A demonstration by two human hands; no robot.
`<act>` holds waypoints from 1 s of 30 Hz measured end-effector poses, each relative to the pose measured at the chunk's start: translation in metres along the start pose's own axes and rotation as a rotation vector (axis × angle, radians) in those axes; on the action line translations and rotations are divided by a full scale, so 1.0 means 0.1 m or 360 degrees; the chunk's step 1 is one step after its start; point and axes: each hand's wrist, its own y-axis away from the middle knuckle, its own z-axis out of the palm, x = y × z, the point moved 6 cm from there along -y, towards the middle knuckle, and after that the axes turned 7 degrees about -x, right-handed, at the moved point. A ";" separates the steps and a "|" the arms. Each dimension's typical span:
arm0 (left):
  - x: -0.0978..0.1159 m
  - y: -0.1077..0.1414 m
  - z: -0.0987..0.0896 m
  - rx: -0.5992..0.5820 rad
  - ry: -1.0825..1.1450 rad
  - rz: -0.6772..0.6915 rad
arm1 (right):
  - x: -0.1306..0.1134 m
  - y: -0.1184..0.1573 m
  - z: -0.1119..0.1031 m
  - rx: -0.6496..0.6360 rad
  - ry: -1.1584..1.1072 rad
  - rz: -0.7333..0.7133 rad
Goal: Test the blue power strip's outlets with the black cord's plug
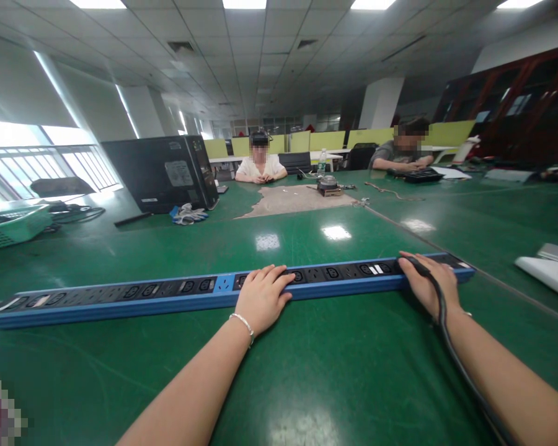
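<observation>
A long blue-and-black power strip [167, 302] lies across the green table, with rows of sockets facing up and one bright blue socket near its middle. My left hand [263, 297] rests on the strip just right of that blue socket, fingers stretched across the top and thumb along the front edge. Near the strip's right end, my right hand [430, 282] grips the black plug [411, 265] of a power cord between thumb and fingers, against the sockets. From there the thick black cord [446, 337] runs over my wrist and down along the forearm. Whether the plug is seated is hidden.
A black computer case [160, 173] stands at the back left, with gloves [188, 214] beside it and a green basket [16, 228] further left. Brown board [297, 201] covers part of the far table. Two people sit across. A white object [546, 275] lies at the right.
</observation>
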 end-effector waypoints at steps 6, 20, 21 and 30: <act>0.00 0.00 0.00 0.0006 -0.0011 0.0010 | 0.00 0.00 -0.01 -0.0012 -0.0005 0.0026; -0.04 -0.02 0.02 -0.0005 0.0025 -0.0039 | 0.00 -0.01 -0.04 0.0059 -0.0040 0.0031; -0.04 -0.02 0.02 -0.0005 0.0034 -0.0043 | -0.01 -0.01 -0.04 0.0058 -0.0041 0.0038; -0.03 -0.03 0.01 -0.0016 0.0128 -0.0104 | -0.07 0.00 -0.08 0.0032 -0.0040 0.0057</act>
